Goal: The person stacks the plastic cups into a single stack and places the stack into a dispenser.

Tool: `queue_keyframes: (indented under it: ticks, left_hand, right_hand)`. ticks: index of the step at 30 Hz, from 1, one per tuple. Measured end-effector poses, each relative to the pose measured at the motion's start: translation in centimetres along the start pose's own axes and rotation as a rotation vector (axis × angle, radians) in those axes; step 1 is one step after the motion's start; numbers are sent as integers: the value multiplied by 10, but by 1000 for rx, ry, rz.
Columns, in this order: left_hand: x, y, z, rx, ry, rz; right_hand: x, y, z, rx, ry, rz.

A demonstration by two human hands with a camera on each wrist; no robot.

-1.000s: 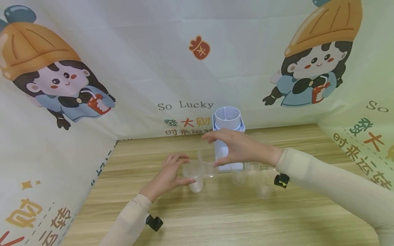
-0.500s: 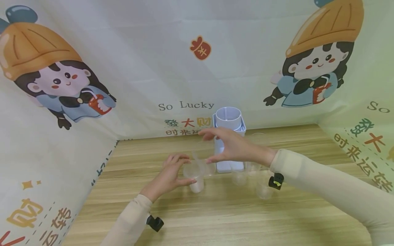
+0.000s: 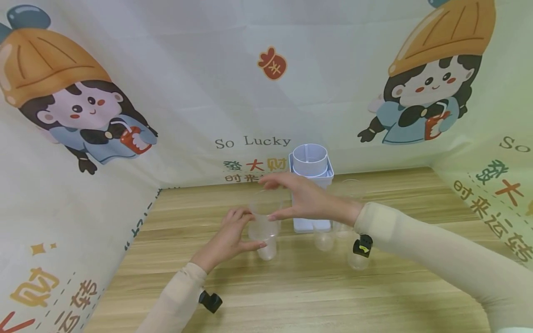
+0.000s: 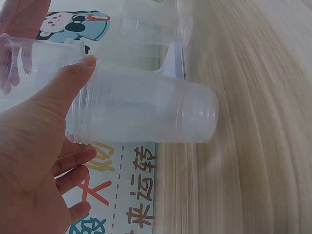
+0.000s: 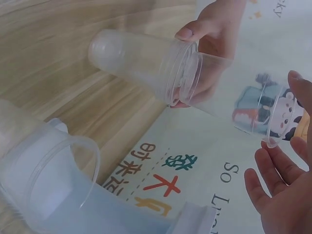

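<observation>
My left hand grips a stack of nested clear plastic cups near its rims, thumb on one side and fingers on the other. The stack stands upright, mouth up, over the wood-grain table. Above it, my right hand holds a single clear plastic cup near its rim between thumb and fingers. The base of this cup is right at the stack's mouth, roughly in line with it. In the right wrist view, the left thumb and fingers lie round the stack's rim end.
Behind the right hand stands a pale lilac plastic holder with a round tube on top. Several clear cups stand to the right, among them a small-looking cup and another cup nearer the front. A printed cloth walls the back and sides.
My right hand has moved left with the single cup, bringing it from beside the stack to over its mouth. The left hand and stack have stayed nearly still.
</observation>
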State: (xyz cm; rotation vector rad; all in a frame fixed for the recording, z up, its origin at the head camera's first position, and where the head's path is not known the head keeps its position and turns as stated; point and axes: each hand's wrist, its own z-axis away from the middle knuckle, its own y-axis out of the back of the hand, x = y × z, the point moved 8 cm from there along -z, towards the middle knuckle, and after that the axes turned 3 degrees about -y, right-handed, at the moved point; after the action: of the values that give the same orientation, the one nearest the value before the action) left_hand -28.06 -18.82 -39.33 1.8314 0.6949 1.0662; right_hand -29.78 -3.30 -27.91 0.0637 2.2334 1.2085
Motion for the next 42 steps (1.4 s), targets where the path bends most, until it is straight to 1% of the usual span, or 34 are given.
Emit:
queue_keyframes:
  ticks: [3, 11, 18, 22, 25, 33, 39, 42]
  left_hand:
    - [-1, -1, 0, -5, 5, 8]
    - [0, 0, 0, -1, 1, 35]
    - [-1, 0, 0, 17, -14, 38]
    - [-1, -1, 0, 25, -23, 29]
    - [-1, 0, 0, 24, -18, 27]
    - [2, 2, 0, 34, -25, 14]
    - [1, 1, -1, 15, -2, 21]
    - [0, 1, -1, 14, 3, 36]
  right_hand:
    - [-2, -1, -2, 2, 14, 2]
    - [-3, -7, -5, 0, 5, 8]
    - [7, -17, -5, -31, -67, -10]
    - [12, -25, -4, -47, -93, -5]
    - [14, -31, -4, -71, -108, -2]
    - [11, -42, -1, -98, -90, 26]
    - [12, -51, 2, -103, -50, 74]
    - [14, -54, 3, -110, -56, 80]
